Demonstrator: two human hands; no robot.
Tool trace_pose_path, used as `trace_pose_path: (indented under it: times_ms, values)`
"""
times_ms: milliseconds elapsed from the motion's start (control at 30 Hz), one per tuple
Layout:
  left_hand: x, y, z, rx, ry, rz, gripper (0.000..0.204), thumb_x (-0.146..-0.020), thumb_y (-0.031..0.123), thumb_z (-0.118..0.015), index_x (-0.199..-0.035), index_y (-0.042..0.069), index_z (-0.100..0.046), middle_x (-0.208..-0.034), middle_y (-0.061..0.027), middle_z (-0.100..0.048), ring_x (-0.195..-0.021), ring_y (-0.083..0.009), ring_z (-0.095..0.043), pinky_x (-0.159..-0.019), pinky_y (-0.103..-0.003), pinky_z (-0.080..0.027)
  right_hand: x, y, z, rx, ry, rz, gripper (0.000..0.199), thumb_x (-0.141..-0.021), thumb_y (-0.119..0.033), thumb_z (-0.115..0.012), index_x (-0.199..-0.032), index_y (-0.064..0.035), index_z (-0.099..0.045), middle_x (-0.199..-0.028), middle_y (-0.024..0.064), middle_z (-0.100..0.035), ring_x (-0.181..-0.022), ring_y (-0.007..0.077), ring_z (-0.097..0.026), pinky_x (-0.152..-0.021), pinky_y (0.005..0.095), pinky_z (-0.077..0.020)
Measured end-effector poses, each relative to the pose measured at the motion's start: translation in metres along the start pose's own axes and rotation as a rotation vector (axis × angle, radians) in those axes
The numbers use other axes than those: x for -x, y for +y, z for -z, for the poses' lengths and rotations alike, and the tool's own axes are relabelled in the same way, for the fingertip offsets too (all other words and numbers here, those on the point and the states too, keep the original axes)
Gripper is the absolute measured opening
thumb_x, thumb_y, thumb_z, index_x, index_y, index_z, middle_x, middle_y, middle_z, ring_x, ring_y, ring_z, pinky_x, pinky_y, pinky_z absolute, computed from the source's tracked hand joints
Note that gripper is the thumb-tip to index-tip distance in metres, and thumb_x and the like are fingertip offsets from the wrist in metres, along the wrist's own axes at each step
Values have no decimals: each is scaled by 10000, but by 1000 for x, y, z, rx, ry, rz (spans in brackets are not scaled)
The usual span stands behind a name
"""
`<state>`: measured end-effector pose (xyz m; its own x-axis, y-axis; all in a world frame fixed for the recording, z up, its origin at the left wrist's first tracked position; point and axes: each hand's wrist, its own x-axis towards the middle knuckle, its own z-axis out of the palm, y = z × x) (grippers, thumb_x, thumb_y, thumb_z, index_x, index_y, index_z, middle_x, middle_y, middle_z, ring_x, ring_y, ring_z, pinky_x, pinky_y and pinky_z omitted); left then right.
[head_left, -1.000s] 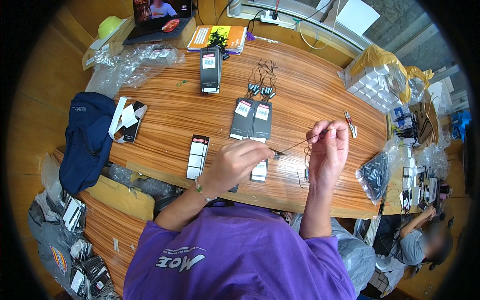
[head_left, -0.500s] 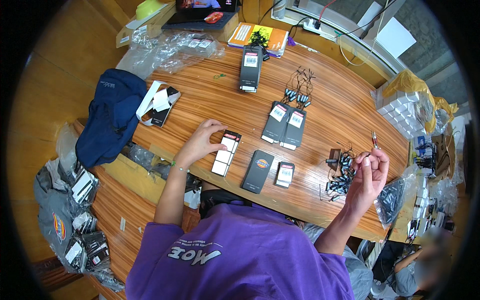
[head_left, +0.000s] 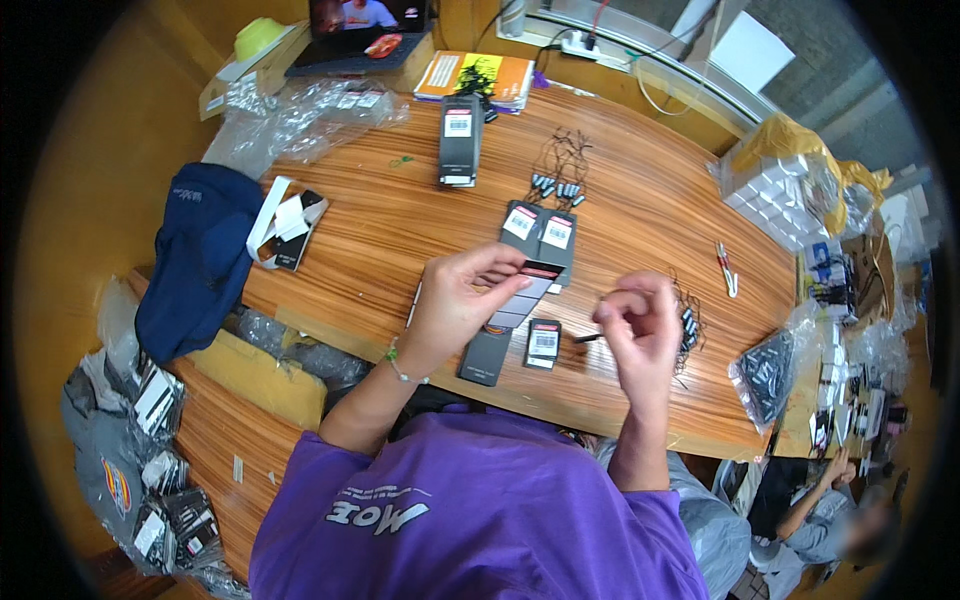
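Note:
My left hand (head_left: 465, 292) pinches a card (head_left: 528, 296) with a black top and pale sticker-like panels, raised above the table. Close by on the right, my right hand (head_left: 642, 325) has its fingers pinched on a thin black tag cord (head_left: 587, 339), whose dark end sticks out toward the left. Below the card lies a dark grey hang tag (head_left: 486, 358), partly covered. Beside it sits a small stack of labelled tags (head_left: 543, 342). Behind my hands lie two stacks of grey tags (head_left: 557, 232) with cords attached. A pile of black cords (head_left: 688, 330) is partly hidden behind my right hand.
A taller tag stack (head_left: 459, 150) stands farther back. Red-handled snips (head_left: 727, 270) lie at the right, near a bag of black pieces (head_left: 765, 375) and white boxes (head_left: 775, 205). A navy bag (head_left: 200, 250) hangs over the left edge. Another person (head_left: 825, 520) sits at lower right.
My left hand has lifted a card off the table and carried it right. My right hand has moved left from the cord pile with a cord, bringing both hands closer together. The view has shifted.

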<state>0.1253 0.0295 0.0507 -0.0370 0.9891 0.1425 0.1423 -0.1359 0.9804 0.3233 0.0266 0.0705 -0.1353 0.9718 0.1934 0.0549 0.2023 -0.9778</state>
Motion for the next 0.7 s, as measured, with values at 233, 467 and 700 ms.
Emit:
trace_pose_path:
  times_ms: [233, 467, 700]
  values:
    - [1, 19, -29, -65, -76, -229, 132, -758, 27, -658, -882, -14, -641, -808, -97, -660, -710, -154, -651, -609, -243, -529, -1, -5, -9, 98, 11, 50, 242, -793, 41, -567, -987, -3, -430, -653, 23, -538, -565, 58, -424, -523, 199, -355]
    - [4, 26, -27, -102, -104, -246, 136, -734, -18, -659, -870, -14, -648, -849, -96, -661, -740, -143, -639, -637, -238, -523, 2, -6, -10, 48, 32, 58, 255, -804, 57, -541, -1008, -18, -406, -679, 22, -540, -597, 62, -459, -546, 194, -369]
    - [-2, 24, -22, -220, -153, -463, 147, -708, -20, -662, -850, 16, -653, -865, -86, -663, -769, -199, -640, -671, -281, -506, -2, -5, -4, -402, -28, -124, 276, -817, 59, -526, -1008, -55, -364, -731, 49, -564, -681, 90, -550, -564, 193, -410]
